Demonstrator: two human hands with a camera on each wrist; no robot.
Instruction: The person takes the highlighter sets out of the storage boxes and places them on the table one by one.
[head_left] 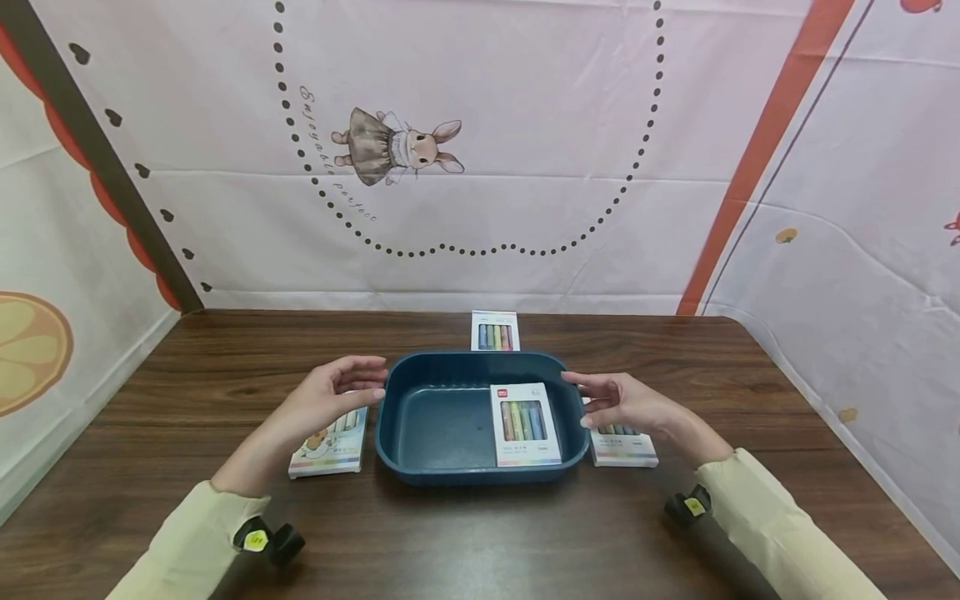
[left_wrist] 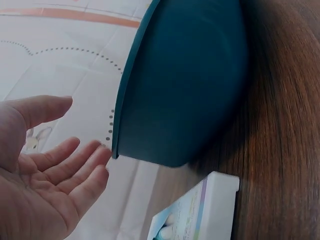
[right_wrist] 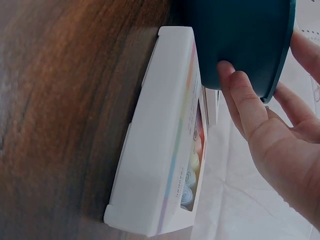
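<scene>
A dark blue plastic basin (head_left: pixel 442 433) stands on the table, with a white box of coloured chalk sticks (head_left: pixel 527 454) leaning in its right half. At the basin's left rim is my left hand (head_left: pixel 337 392), fingers loosely bent and thumb apart; in the left wrist view the palm shows bare. My right hand (head_left: pixel 626 404) is at the right rim. In the right wrist view its fingers (right_wrist: pixel 245 95) lie against the outer wall, loosely extended. Close by the hands lie a left chalk box (head_left: pixel 326 454) and a right chalk box (head_left: pixel 626 450).
Behind the basin, another chalk box (head_left: pixel 495 333) is partly hidden by its far rim. The brown wooden table (head_left: pixel 480 542) ends at a pale printed cloth (head_left: pixel 525 208) behind, with more cloth along both sides.
</scene>
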